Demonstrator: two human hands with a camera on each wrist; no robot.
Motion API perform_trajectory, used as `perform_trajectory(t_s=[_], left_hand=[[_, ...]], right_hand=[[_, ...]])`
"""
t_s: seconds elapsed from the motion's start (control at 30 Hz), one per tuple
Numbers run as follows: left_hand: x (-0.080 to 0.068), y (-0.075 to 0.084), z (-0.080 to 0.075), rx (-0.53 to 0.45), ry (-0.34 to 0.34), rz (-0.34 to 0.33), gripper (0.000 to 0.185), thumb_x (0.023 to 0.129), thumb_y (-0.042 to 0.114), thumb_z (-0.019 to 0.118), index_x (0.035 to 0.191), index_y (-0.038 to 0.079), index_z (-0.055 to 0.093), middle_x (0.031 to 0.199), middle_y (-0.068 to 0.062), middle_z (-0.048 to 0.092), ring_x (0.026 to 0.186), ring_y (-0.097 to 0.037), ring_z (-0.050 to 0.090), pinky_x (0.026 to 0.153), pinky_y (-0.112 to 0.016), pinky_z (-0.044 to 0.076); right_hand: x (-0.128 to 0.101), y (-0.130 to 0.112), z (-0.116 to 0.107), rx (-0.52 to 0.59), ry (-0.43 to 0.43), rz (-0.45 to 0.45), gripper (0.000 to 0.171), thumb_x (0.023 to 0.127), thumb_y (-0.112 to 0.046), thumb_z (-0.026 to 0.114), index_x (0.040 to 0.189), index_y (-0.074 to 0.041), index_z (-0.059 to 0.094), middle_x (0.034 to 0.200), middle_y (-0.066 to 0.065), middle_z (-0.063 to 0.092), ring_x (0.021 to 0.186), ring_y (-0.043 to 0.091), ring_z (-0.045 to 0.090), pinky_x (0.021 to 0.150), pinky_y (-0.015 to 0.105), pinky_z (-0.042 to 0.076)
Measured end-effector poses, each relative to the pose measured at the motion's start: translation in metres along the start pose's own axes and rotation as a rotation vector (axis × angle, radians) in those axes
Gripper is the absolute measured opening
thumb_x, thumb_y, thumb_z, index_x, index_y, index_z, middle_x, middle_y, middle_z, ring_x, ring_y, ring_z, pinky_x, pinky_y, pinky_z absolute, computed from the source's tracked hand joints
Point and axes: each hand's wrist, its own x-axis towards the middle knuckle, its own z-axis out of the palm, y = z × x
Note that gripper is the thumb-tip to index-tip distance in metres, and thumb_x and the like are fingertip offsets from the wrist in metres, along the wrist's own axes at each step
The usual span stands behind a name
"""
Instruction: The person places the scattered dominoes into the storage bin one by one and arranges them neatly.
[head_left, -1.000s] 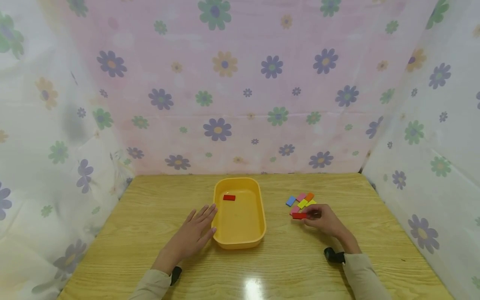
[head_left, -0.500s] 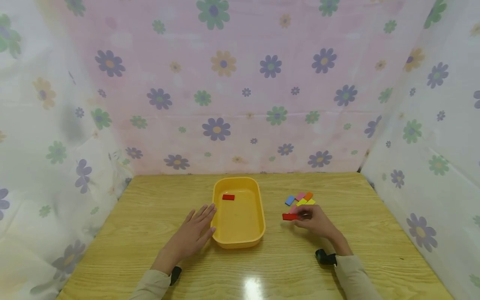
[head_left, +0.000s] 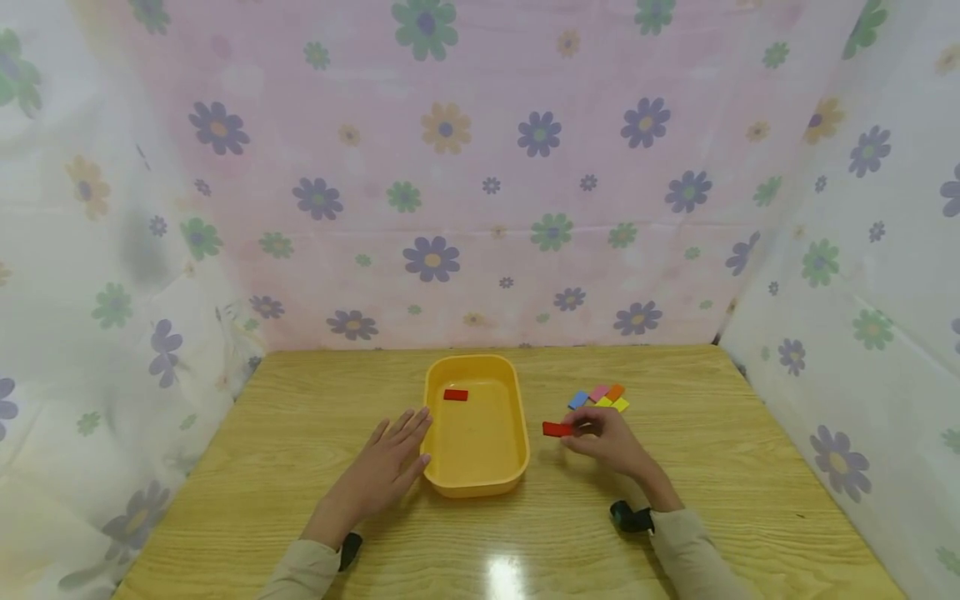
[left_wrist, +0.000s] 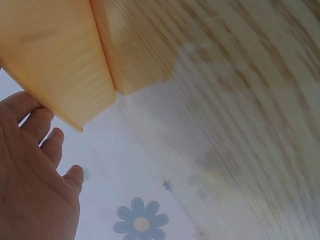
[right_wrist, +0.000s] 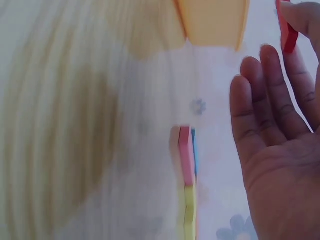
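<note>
Two red blocks show here: one lies flat inside the yellow tray (head_left: 517,417) near its far end (head_left: 455,395), and the other (head_left: 556,429) is pinched at its end by the fingertips of the right hand (head_left: 603,442), lifted just off the wooden table (head_left: 720,467) between the tray and the small cluster of coloured blocks (head_left: 600,397). The pinch leaves most of the block jutting out toward the tray. The right wrist is low, with the other fingers loosely extended. The left hand (head_left: 382,471) lies flat on the table, fingers spread and straight, fingertips touching the tray's left wall, seemingly to steady it.
</note>
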Motion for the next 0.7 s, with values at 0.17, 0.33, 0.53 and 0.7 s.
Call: perform_trajectory(t_s=[0.17, 0.33, 0.53, 0.7], left_hand=[[0.000, -0.001, 0.000, 0.003, -0.004, 0.002, 0.062, 0.108, 0.035, 0.048, 0.159, 0.003, 0.032, 0.167, -0.010, 0.028, 0.155, -0.034, 0.024, 0.124, -0.063, 0.013], [0.000, -0.002, 0.001, 0.014, -0.016, -0.002, 0.062, 0.109, 0.037, 0.046, 0.159, 0.004, 0.031, 0.168, -0.008, 0.025, 0.155, -0.032, 0.022, 0.124, -0.062, 0.013], [0.000, -0.001, 0.000, -0.009, -0.012, -0.005, 0.062, 0.108, 0.035, 0.049, 0.159, 0.004, 0.031, 0.167, -0.008, 0.026, 0.155, -0.033, 0.022, 0.124, -0.063, 0.013], [-0.001, 0.001, -0.001, -0.025, -0.012, -0.013, 0.063, 0.108, 0.034, 0.050, 0.160, 0.004, 0.030, 0.167, -0.008, 0.026, 0.155, -0.034, 0.023, 0.124, -0.062, 0.014]], right_hand=[[0.013, -0.007, 0.009, 0.002, -0.003, -0.023, 0.014, 0.090, -0.001, 0.076, 0.103, -0.002, 0.072, 0.100, 0.013, 0.069, 0.086, 0.016, 0.068, 0.080, 0.028, 0.061], [0.033, -0.021, 0.016, -0.008, -0.020, -0.016, 0.013, 0.091, -0.005, 0.076, 0.103, -0.005, 0.071, 0.098, 0.009, 0.070, 0.088, 0.017, 0.068, 0.085, 0.032, 0.060], [0.055, -0.040, 0.025, -0.022, -0.034, -0.002, 0.015, 0.090, -0.006, 0.077, 0.103, -0.005, 0.072, 0.101, 0.011, 0.071, 0.090, 0.020, 0.068, 0.088, 0.038, 0.060], [0.073, -0.050, 0.031, -0.021, -0.051, 0.007, 0.016, 0.090, -0.008, 0.078, 0.105, -0.005, 0.072, 0.103, 0.010, 0.072, 0.092, 0.020, 0.068, 0.089, 0.034, 0.059]])
